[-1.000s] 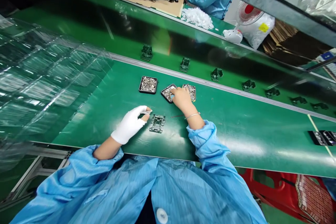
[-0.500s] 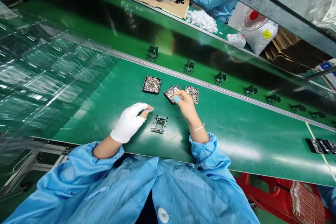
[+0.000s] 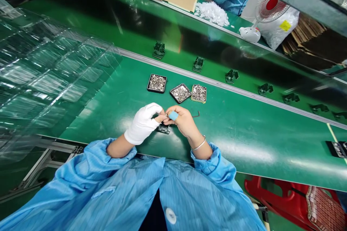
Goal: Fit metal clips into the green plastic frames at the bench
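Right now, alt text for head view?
Gloved left hand and right hand with blue finger cover, close together over a partly hidden dark module. Beyond them, three trays of small metal parts on a green workbench.

the right hand [image 3: 184, 122], a second ago at the middle tray [image 3: 174, 98] of small metal parts, is now away from it, its fingertips meeting those of the gloved left hand [image 3: 143, 124]. the left hand, earlier just beside the green board [image 3: 164, 129], now has its fingertips above it, and the two hands hide much of the board. the middle tray is fully uncovered, and the bent end of the thin rod [image 3: 196, 116] comes into view.
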`<action>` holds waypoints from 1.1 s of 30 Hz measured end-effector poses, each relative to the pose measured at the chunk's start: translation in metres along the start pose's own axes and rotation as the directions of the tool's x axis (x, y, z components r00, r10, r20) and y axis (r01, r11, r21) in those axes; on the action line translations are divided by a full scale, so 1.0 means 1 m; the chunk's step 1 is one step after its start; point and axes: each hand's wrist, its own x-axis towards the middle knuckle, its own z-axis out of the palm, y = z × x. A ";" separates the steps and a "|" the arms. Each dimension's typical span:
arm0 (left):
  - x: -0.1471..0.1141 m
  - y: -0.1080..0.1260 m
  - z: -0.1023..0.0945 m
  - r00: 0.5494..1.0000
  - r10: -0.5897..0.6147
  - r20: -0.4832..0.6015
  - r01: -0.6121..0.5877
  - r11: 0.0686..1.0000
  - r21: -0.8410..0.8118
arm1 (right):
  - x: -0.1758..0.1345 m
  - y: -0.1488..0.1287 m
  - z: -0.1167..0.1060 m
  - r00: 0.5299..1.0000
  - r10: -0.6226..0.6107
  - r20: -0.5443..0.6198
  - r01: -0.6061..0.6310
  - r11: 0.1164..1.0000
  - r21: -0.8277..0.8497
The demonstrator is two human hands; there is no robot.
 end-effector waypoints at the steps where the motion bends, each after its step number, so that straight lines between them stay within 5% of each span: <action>1: -0.001 -0.001 -0.002 0.999 0.020 0.032 -0.020 1.000 0.003 | -0.002 -0.002 -0.003 0.999 0.008 0.051 -0.006 0.999 -0.044; 4: -0.005 -0.006 -0.007 0.982 0.085 0.166 -0.086 0.996 0.005 | -0.010 -0.008 -0.009 0.982 0.015 0.191 0.031 0.972 -0.232; 7: -0.013 -0.014 -0.008 0.982 0.122 0.147 -0.123 0.992 0.000 | -0.014 -0.012 -0.014 0.969 -0.010 0.248 0.104 0.924 -0.368; 10: -0.023 -0.025 -0.001 0.989 0.072 0.131 -0.075 0.997 0.020 | -0.013 -0.010 -0.022 0.981 -0.139 0.134 0.187 0.854 -0.486; 14: -0.030 -0.038 0.012 0.937 -0.093 0.335 0.086 0.996 0.037 | -0.010 -0.004 -0.029 0.955 -0.287 0.078 0.261 0.681 -0.684; 17: -0.029 -0.040 0.017 0.954 -0.124 0.271 0.105 0.991 0.084 | -0.010 -0.001 -0.028 0.950 -0.265 0.164 0.293 0.580 -0.760; 21: -0.024 -0.034 0.014 0.983 -0.017 0.183 -0.009 0.990 0.139 | -0.011 0.003 -0.025 0.948 -0.240 0.210 0.300 0.452 -0.840; 33: -0.023 -0.024 0.009 0.976 0.121 0.182 -0.160 0.963 0.217 | -0.015 0.000 -0.023 0.927 -0.221 0.304 0.350 0.212 -0.913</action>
